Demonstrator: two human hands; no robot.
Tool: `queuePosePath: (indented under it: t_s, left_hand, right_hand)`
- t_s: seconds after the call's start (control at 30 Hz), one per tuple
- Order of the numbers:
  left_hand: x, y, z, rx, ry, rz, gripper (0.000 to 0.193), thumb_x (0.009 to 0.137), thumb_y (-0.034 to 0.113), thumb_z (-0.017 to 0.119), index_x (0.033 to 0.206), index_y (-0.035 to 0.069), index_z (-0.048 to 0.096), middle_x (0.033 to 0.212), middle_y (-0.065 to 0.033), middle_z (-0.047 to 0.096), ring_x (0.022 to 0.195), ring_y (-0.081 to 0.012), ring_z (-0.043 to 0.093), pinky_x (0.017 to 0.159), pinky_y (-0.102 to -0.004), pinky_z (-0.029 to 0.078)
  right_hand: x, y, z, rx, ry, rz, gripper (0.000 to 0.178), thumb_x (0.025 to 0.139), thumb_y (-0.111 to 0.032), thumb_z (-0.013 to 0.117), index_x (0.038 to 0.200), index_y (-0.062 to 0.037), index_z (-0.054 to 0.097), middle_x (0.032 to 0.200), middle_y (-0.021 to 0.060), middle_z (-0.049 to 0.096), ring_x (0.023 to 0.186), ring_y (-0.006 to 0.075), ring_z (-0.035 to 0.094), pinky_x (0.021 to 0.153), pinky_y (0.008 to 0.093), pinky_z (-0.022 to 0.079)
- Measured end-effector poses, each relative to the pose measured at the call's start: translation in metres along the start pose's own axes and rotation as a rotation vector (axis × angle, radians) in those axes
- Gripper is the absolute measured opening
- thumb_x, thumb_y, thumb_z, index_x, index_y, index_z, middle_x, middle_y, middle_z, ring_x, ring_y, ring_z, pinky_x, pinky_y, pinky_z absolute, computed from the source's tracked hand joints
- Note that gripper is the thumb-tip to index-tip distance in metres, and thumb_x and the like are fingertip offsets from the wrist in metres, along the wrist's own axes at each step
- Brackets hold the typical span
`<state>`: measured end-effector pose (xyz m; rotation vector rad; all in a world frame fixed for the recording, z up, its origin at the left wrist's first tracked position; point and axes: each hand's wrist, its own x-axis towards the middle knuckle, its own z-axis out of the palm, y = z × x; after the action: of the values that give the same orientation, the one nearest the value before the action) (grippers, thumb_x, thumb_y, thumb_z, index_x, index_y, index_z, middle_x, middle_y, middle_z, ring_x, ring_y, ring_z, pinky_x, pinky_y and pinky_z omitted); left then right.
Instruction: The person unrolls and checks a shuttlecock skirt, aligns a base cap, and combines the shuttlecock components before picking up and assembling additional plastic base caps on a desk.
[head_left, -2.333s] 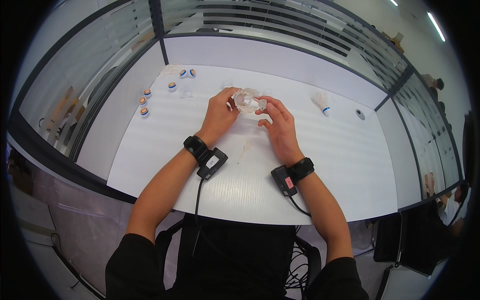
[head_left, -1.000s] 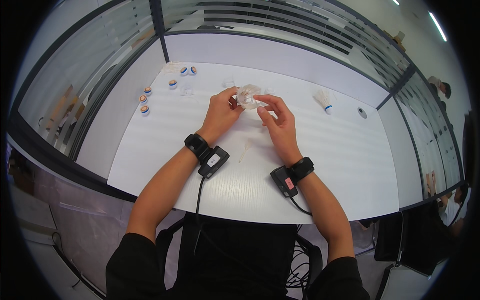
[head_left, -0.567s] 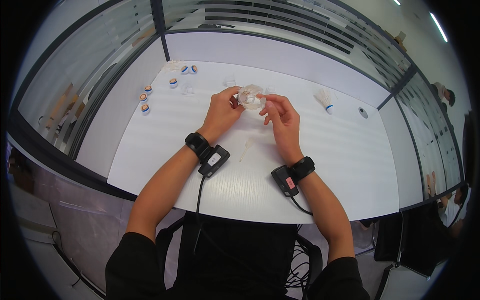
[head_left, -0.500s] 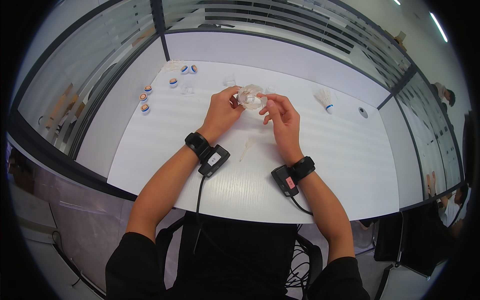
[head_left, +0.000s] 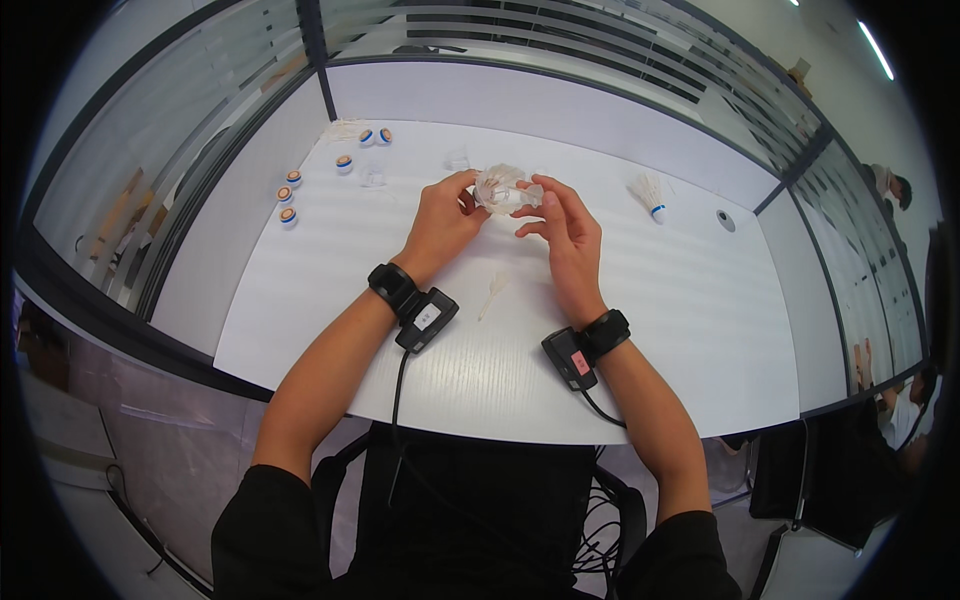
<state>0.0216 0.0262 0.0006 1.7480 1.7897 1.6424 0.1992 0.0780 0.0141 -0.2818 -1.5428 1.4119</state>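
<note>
Out over the middle of the desk, my left hand (head_left: 443,220) is closed on a whitish, translucent shuttlecock skirt (head_left: 497,187) with fine brownish ribs. Its wide end faces me, and no cork shows on it. From the right, my right hand (head_left: 570,235) pinches a clear, film-like piece (head_left: 528,196) at the skirt's edge between thumb and fingers. Whether that piece is joined to the skirt, I cannot tell. A loose feather (head_left: 493,295) lies on the desk nearer to me, between my wrists.
Several blue-rimmed shuttlecock corks (head_left: 344,163) stand at the desk's left. Clear crumpled pieces (head_left: 373,177) lie beside them, with loose feather shafts (head_left: 347,130) in the far corner. To the right are a whole shuttlecock (head_left: 651,197) and a round cable hole (head_left: 726,220). Low partitions (head_left: 560,105) enclose the desk.
The clear piece in my right fingers shows more plainly at the skirt's right edge. The skirt has turned slightly; my left hand has barely moved.
</note>
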Motion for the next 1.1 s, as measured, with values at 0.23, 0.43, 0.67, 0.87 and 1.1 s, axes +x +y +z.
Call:
queuePosePath:
  t_s: [0.23, 0.43, 0.67, 0.87, 1.1]
  left_hand:
    - [0.0001, -0.0007, -0.0003, 0.021, -0.013, -0.004, 0.034, 0.08, 0.003, 0.075, 0.114, -0.001, 0.07, 0.091, -0.0158, 0.073, 0.068, -0.0222, 0.065, 0.067, -0.0331, 0.055]
    - [0.0002, -0.0042, 0.0002, 0.01, -0.027, -0.038, 0.033, 0.081, 0.001, 0.076, 0.114, 0.002, 0.072, 0.086, -0.0067, 0.072, 0.069, -0.0126, 0.06, 0.066, -0.0288, 0.053]
    - [0.0001, -0.0058, 0.0006, -0.013, -0.027, -0.019, 0.033, 0.081, 0.004, 0.074, 0.113, 0.0, 0.071, 0.087, -0.0138, 0.072, 0.069, -0.0192, 0.065, 0.067, -0.032, 0.055]
    - [0.0009, -0.0073, 0.0011, 0.01, -0.025, -0.021, 0.032, 0.081, 0.005, 0.075, 0.112, 0.0, 0.071, 0.086, -0.014, 0.072, 0.068, -0.0194, 0.065, 0.067, -0.0321, 0.055]
    - [0.0009, -0.0053, -0.0002, 0.015, -0.029, -0.011, 0.03, 0.081, 0.006, 0.075, 0.11, 0.0, 0.071, 0.087, -0.0147, 0.072, 0.069, -0.0202, 0.066, 0.067, -0.0326, 0.055]
  right_hand:
    - [0.0011, 0.0002, -0.0021, 0.032, 0.018, 0.021, 0.038, 0.108, -0.023, 0.052, 0.136, 0.0031, 0.056, 0.123, 0.015, 0.068, 0.094, 0.0186, 0.069, 0.07, 0.0287, 0.055]
    - [0.0027, 0.0024, -0.0044, 0.134, 0.065, 0.078, 0.038, 0.108, -0.023, 0.052, 0.136, 0.0022, 0.056, 0.122, 0.0161, 0.068, 0.092, 0.0177, 0.068, 0.068, 0.0277, 0.052]
    - [0.0032, 0.002, -0.0055, 0.145, 0.069, 0.079, 0.037, 0.108, -0.023, 0.053, 0.134, 0.0024, 0.058, 0.12, 0.016, 0.068, 0.09, 0.0167, 0.068, 0.066, 0.0271, 0.051]
    - [0.0044, 0.002, -0.0064, 0.122, 0.1, 0.074, 0.036, 0.108, -0.023, 0.054, 0.132, 0.0028, 0.059, 0.116, 0.0155, 0.069, 0.091, 0.0173, 0.068, 0.072, 0.0284, 0.054]
    - [0.0044, 0.0061, -0.0083, 0.084, 0.097, 0.062, 0.028, 0.105, -0.02, 0.058, 0.117, 0.0031, 0.068, 0.105, 0.0127, 0.071, 0.089, 0.0165, 0.068, 0.076, 0.029, 0.056]
